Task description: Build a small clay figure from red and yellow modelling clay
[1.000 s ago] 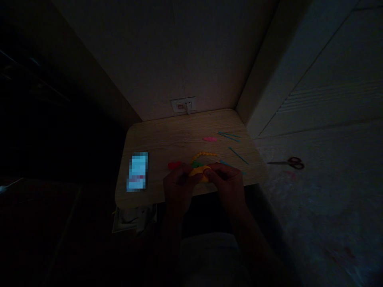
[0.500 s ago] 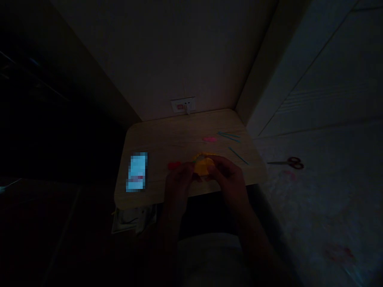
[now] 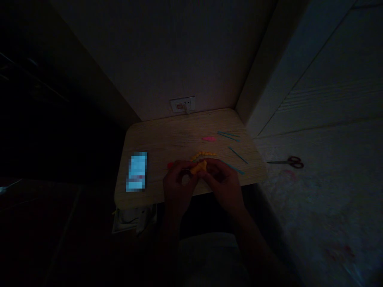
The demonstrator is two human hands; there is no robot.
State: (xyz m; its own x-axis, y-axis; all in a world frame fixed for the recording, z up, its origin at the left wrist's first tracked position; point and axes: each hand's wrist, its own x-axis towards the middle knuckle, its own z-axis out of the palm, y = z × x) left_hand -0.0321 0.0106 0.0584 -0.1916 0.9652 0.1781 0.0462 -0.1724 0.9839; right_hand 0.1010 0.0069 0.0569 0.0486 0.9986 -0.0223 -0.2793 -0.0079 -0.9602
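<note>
In the dim light, a small soft orange-yellow piece (image 3: 198,168) is pinched between both hands over the front of the table; whether it is cloth or knitting I cannot tell. My left hand (image 3: 178,184) grips its left side, fingers curled. Thumb and fingers of my right hand (image 3: 224,179) close on its right side. Just beyond them a knobbly yellow strand (image 3: 204,153) lies curved on the table. A red thing (image 3: 170,165) sits partly hidden behind my left hand. Close to my right hand lies a thin turquoise stick (image 3: 236,168).
The small wooden table (image 3: 161,139) stands against a wall with a socket and plug (image 3: 186,107). On it are a lit phone (image 3: 137,172), a pink piece (image 3: 208,139) and more turquoise sticks (image 3: 238,155). Scissors (image 3: 289,162) lie on the pale surface to the right.
The orange-yellow piece, held broad and flat before, now looks folded and smaller between my fingers. My right hand has shifted slightly left, uncovering more of the yellow strand and a turquoise stick.
</note>
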